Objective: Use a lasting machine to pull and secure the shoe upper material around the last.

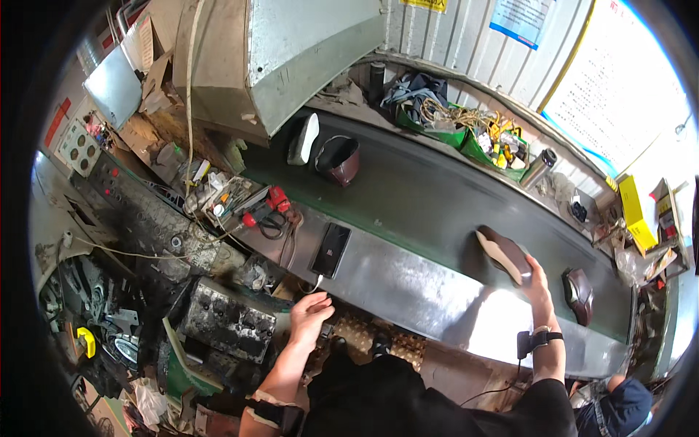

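Observation:
My right hand point(537, 282) is closed around the heel end of a brown shoe point(502, 251) with a pale sole, over the dark conveyor belt point(408, 211). The shoe is tipped on its side, its toe pointing away to the left. My left hand point(312, 318) hangs at the near edge of the metal ledge, fingers loosely bent and apart, with nothing visible in it. Just beyond it lies a black phone point(332, 250) with a white cable. A dark brown shoe point(579, 295) rests on the belt to the right. Farther left are a pale-soled shoe point(303, 139) and a dark red shoe point(338, 159).
A large metal hood point(306, 65) covers the belt's far left end. Red-handled tools point(269, 207) and cords clutter the ledge. Green bins point(488, 156) line the back wall. Left of me stands a blackened metal box point(228, 320). Another person point(619, 408) is at lower right.

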Demonstrator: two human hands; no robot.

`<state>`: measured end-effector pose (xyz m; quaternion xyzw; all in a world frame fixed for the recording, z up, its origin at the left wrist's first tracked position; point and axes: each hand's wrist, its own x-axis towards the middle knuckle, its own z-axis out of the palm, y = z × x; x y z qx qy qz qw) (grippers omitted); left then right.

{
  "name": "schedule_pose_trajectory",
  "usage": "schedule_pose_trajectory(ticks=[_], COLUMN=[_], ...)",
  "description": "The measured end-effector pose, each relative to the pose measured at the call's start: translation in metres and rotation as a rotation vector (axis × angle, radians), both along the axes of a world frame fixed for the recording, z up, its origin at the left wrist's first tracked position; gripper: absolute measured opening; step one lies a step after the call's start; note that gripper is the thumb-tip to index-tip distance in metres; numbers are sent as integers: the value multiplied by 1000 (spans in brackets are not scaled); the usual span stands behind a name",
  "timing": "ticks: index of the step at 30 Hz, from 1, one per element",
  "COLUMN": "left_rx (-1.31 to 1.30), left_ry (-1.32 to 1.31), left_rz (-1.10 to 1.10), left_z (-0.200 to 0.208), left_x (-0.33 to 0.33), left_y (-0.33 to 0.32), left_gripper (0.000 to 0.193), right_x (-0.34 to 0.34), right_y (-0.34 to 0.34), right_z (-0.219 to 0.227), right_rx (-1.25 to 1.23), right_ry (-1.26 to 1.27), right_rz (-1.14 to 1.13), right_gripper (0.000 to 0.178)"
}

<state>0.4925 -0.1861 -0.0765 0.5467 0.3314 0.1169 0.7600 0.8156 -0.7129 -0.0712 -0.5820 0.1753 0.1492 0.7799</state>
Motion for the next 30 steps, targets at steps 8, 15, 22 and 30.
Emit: schedule_pose_trajectory(ticks=[8, 15, 22, 30], left_rx=[125, 1064, 999, 1190], left_ry=[37, 109, -14, -134], left_rz=[-106, -249, -882, -458], left_z=[-35, -46, 2, -41], left_x=[99, 294, 417, 456], left_y=[75, 126, 115, 182], left_gripper=[41, 95, 32, 50], right_x=[-4, -66, -54, -51], right_y=[-84, 174, 286, 301], right_z=[-57, -14, 25, -2], right_rx=[-724, -364, -133, 429], right_ry=[-41, -173, 5, 336], right_rz=[-639, -12, 165, 32], right_gripper=[73, 49, 71, 67])
